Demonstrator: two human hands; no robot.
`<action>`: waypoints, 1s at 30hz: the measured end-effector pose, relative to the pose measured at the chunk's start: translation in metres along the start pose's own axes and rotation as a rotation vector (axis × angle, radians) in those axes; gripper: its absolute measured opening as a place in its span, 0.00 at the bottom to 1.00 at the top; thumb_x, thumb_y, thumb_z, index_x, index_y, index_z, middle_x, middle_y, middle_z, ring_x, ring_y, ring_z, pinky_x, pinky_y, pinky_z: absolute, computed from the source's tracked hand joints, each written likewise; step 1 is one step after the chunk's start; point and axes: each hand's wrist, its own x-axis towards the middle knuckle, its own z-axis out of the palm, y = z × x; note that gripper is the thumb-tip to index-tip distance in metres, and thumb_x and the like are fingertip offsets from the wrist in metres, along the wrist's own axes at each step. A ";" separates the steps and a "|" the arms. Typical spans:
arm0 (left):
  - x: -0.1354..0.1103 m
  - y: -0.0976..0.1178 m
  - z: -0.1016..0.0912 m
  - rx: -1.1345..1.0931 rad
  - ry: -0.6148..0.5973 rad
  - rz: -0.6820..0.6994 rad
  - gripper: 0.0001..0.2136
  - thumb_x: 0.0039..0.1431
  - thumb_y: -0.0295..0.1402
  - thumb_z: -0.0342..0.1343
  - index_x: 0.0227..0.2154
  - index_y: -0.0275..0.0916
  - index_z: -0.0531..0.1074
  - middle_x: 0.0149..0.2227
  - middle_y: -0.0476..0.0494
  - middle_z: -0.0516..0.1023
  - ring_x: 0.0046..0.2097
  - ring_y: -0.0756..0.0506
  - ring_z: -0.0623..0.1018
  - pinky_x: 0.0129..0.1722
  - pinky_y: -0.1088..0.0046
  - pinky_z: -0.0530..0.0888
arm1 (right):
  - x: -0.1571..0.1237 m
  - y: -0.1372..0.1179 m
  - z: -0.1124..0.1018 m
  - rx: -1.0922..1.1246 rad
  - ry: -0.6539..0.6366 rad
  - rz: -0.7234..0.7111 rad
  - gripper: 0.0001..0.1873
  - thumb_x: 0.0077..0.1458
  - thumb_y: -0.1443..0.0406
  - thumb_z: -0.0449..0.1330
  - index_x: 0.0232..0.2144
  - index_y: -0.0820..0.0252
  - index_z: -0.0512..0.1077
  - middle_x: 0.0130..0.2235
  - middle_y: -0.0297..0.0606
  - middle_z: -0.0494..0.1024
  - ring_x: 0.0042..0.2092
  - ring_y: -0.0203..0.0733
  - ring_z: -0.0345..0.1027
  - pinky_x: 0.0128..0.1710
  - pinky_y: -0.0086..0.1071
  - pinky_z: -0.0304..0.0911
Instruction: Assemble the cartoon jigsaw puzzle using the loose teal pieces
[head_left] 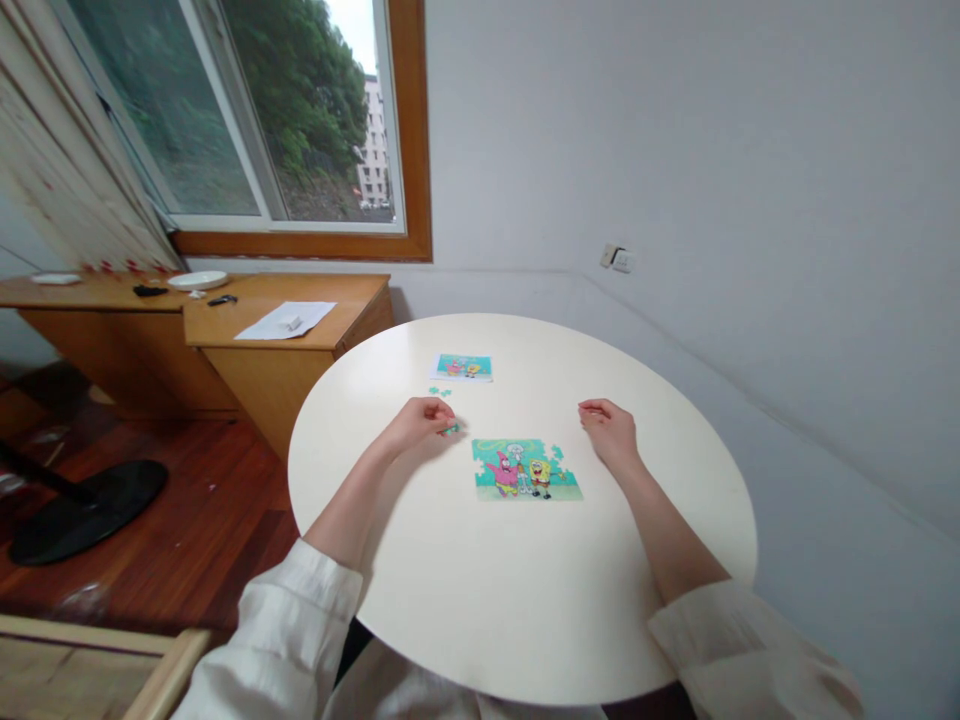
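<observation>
Pinching a small teal puzzle piece (452, 429), the left hand (417, 422) is nearer the rectangular teal cartoon jigsaw (527, 474) — long axis crosswise, to its right on the round white table (510, 600) — than the curled right hand (612, 434), contents unclear.

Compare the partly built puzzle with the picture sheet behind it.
The puzzle has jagged gaps at its left and upper right edges; the picture sheet has no such gaps. The puzzle lies nearer the person, the picture sheet farther back. The puzzle looks larger in view than the picture sheet. Both lie on the table, with pink and yellow figures on turquoise.
</observation>
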 end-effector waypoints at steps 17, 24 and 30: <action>-0.004 0.002 0.013 -0.118 -0.089 -0.045 0.08 0.37 0.31 0.61 0.20 0.32 0.69 0.17 0.52 0.69 0.21 0.55 0.67 0.24 0.80 0.62 | -0.006 -0.015 0.000 0.025 -0.010 0.003 0.15 0.37 0.56 0.59 0.25 0.63 0.70 0.23 0.36 0.71 0.25 0.36 0.64 0.27 0.31 0.61; -0.004 0.002 0.024 -0.178 -0.031 -0.035 0.09 0.39 0.32 0.62 0.21 0.32 0.69 0.17 0.52 0.70 0.21 0.55 0.68 0.22 0.80 0.64 | -0.042 -0.066 0.020 0.087 -0.165 -0.107 0.13 0.41 0.58 0.58 0.26 0.63 0.70 0.23 0.36 0.72 0.24 0.34 0.63 0.25 0.29 0.60; -0.007 0.004 0.036 -0.257 -0.037 -0.051 0.12 0.39 0.34 0.63 0.23 0.33 0.68 0.17 0.51 0.71 0.20 0.54 0.70 0.24 0.78 0.68 | -0.084 -0.101 0.051 0.186 -0.458 -0.149 0.12 0.44 0.59 0.58 0.29 0.62 0.71 0.26 0.37 0.74 0.28 0.36 0.67 0.31 0.30 0.65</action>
